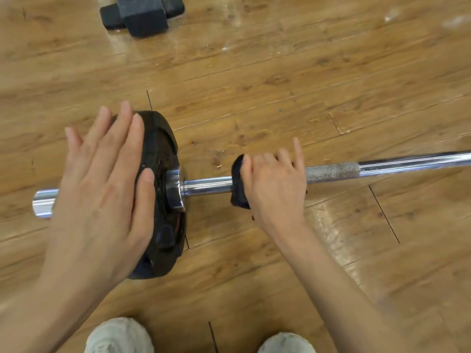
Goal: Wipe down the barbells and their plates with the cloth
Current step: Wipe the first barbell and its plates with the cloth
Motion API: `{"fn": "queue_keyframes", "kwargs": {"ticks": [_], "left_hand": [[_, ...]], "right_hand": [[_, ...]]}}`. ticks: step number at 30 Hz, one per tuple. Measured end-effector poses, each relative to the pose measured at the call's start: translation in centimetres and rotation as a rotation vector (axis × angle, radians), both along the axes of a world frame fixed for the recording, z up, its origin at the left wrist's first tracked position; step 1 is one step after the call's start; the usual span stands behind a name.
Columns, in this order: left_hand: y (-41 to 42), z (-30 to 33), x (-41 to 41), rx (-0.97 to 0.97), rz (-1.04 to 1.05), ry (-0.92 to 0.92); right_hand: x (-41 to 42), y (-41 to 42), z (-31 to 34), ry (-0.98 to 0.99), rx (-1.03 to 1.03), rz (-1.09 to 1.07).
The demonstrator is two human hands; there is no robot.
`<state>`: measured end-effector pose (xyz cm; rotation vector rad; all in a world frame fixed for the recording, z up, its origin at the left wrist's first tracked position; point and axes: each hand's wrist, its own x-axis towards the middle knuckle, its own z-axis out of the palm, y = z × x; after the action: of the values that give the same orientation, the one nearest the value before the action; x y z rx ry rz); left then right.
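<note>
A chrome barbell [382, 165] lies across the wooden floor, running from the left to the right edge of the view. One black plate [163, 194] stands on its left sleeve. My left hand [102, 189] rests flat with straight fingers against the plate's outer face and top. My right hand [275, 184] grips a dark cloth [238, 182] wrapped round the shaft, just right of the collar and left of the knurled section. The sleeve end [44, 202] sticks out past my left hand.
Dark hex dumbbells [142, 14] lie on the wooden floor [280, 72] at the top centre. My two light shoes [119, 337] stand at the bottom edge, close in front of the bar.
</note>
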<state>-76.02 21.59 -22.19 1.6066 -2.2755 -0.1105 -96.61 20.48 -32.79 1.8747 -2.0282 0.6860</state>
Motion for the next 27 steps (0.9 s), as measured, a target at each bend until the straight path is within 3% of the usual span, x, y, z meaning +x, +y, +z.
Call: {"fn": "queue_keyframes", "kwargs": {"ticks": [5,11,15,17,21,24,27], "left_hand": [[2.3,0.6,-0.2,-0.007,0.007,0.008],[3.6,0.9,-0.4,-0.018,0.021,0.046],[5.1,1.5,-5.3,-0.013,-0.185,0.167],[5.4,0.3,-7.3,0.045,-0.25,0.182],[4.4,-3.6,-7.0,0.167,-0.104,0.048],[4.6,-5.5,-6.9,0.219,-0.064,-0.063],[5.0,-6.1,-7.1,0.209,-0.083,-0.111]], "right_hand": [[3.2,1.3,-0.4,-0.056,-0.029,0.177],[-2.1,2.0,-0.4,0.069,-0.071,-0.089],[1.9,2.7,-0.6,0.008,-0.011,0.104],[0.0,2.9,-0.7,0.031,-0.026,0.155],[-3.1,4.2,-0.3,-0.005,-0.043,-0.049],[0.7,4.4,-0.4,-0.047,-0.01,0.044],[-2.2,4.2,-0.8,0.048,-0.072,0.111]]}}
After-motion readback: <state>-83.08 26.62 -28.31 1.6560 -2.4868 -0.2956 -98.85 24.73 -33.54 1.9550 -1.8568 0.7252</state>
